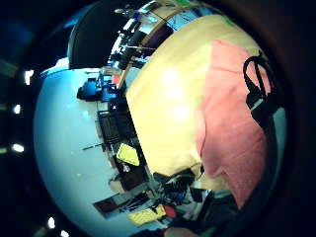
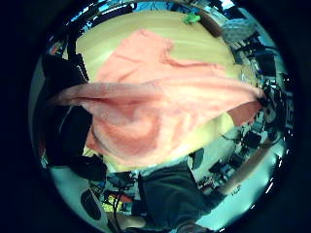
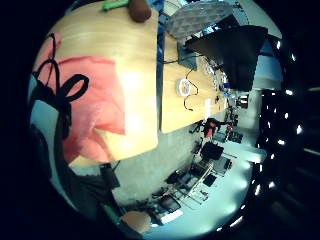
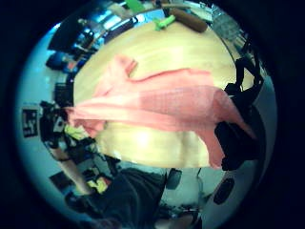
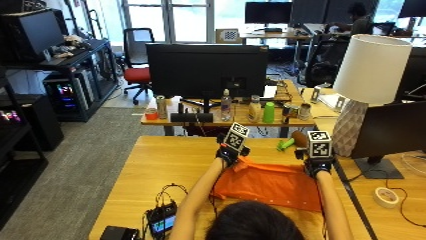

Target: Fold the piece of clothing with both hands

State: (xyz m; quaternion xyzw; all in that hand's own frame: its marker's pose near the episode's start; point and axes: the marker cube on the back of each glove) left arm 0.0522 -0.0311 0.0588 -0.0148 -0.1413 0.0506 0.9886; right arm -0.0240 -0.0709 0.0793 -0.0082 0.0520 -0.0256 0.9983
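Orange garment lifted along its far edge above the wooden desk, near part still lying toward the desk's near edge. Left hand pinching one far corner of the cloth, right hand pinching the other, edge stretched between them. Bare wood open toward the desk's left edge; green object near the far edge, cabled device at the near-left corner

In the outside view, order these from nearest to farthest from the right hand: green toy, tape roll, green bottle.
From the right hand:
1. Green toy, on the table just beyond the hand.
2. Tape roll, on the neighbouring table to the right.
3. Green bottle, on the far desk.
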